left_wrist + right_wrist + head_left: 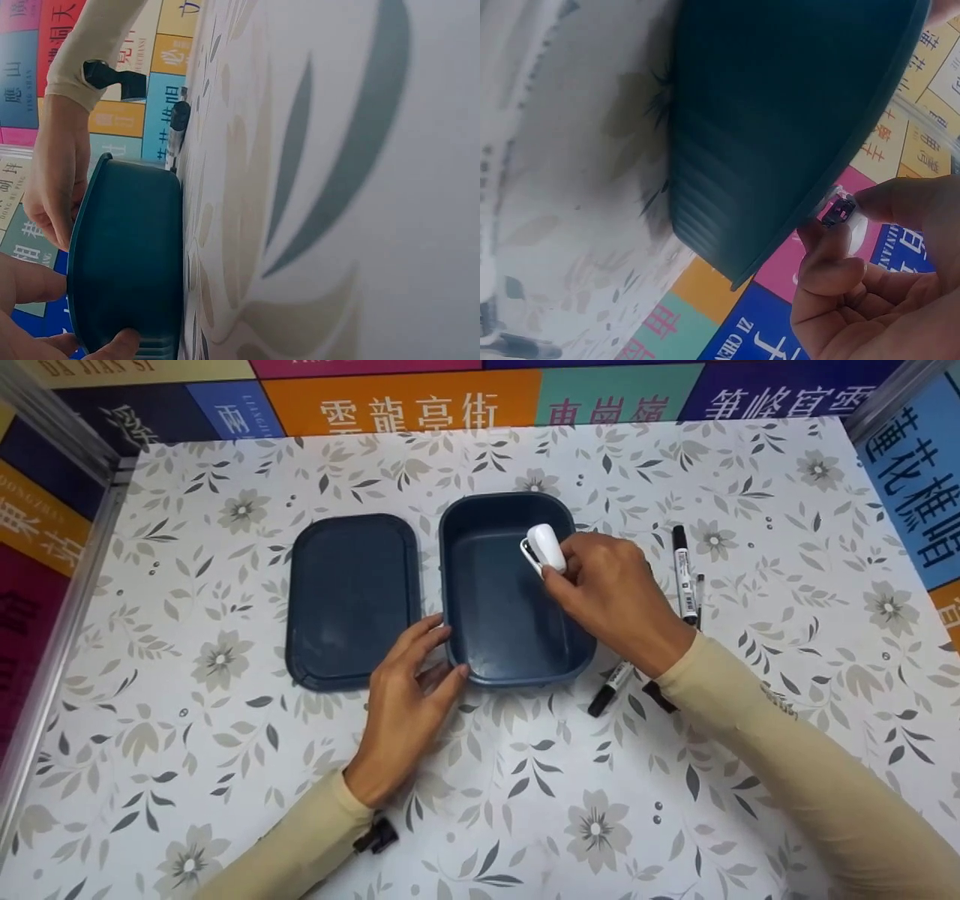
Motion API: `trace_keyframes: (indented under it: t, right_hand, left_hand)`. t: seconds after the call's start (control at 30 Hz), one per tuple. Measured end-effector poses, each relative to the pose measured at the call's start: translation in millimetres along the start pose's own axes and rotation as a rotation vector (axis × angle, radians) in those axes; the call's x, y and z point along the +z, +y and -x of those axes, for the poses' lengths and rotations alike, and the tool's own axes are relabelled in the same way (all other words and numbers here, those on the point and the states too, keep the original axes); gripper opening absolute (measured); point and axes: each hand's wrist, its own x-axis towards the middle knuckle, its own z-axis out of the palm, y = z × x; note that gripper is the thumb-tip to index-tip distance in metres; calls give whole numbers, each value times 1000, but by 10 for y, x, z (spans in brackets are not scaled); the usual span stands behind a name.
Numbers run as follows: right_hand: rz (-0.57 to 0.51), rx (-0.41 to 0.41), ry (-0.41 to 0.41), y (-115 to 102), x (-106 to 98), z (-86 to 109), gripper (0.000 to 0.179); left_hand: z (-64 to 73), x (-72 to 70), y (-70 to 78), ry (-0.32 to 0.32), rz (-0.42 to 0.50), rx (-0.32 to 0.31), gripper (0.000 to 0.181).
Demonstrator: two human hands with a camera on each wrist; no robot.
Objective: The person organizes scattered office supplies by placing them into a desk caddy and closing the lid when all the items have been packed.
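Observation:
A deep dark-blue plastic box (517,679) stands without its lid on the table. My left hand (409,690) holds its near left corner, thumb on the outer wall and fingers at the rim; in the left wrist view the thumb (120,346) lies against the wall. Over the box's right half, my right hand (611,585) pinches a small white stapler (546,547) between thumb and fingers. From the right wrist view, the stapler's dark inner side (840,211) shows beside the box's rim. Left of the box lies the flat dark-blue lid (352,600).
To the right of the box lie a black-capped marker (684,574) and a thin pen (700,600) beside it. Another marker (611,688) lies near the box's near right corner, partly under the right forearm. Printed panels (405,405) border the flower-patterned table (225,750).

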Motion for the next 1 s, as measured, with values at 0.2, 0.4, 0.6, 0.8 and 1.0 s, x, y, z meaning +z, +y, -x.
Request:
trace_keyframes:
  t: [0.2,0.4,0.6,0.8,1.0]
  right_hand:
    - [23,0,-38,-62,-2,-83,15]
    - [42,-4,-89,-98,-6,-171,15]
    - [90,-20,-134,-168,-31,-277,17]
    - [113,-13,-165,-231,-36,-411,22]
    - [119,9,-196,-228,18,-508,22]
  left_hand:
    - [-9,-7,10,-1,-3,-2,50]
    - [-17,-4,28,-5,4,-3,51]
    - [-8,-5,26,-6,-12,12,49]
    - [-5,-4,19,-7,-34,17,49]
    - [-6,-4,9,-7,-11,2,49]
